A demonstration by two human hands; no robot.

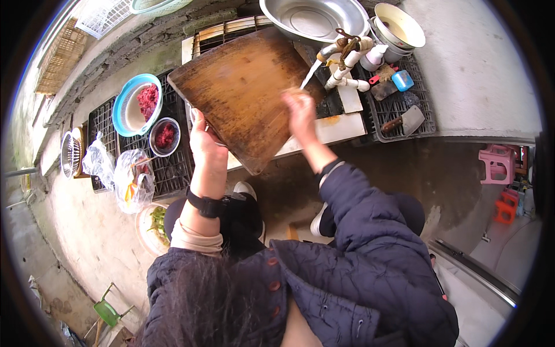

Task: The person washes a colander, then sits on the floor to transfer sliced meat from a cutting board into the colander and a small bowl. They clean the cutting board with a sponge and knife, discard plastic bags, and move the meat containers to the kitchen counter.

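Note:
A large brown wooden cutting board, dark and worn in patches, is held tilted over the sink area. My left hand grips its near left edge, thumb on the upper face. Over the board's right side is my right hand, its fingers curled and blurred by motion; whether it holds anything is unclear. Water runs from a tap just beyond my right hand.
Left, a blue basket and a metal bowl hold red minced meat, beside plastic bags. A metal basin stands behind the board. Right, a cleaver lies on a black crate. Stools stand far right.

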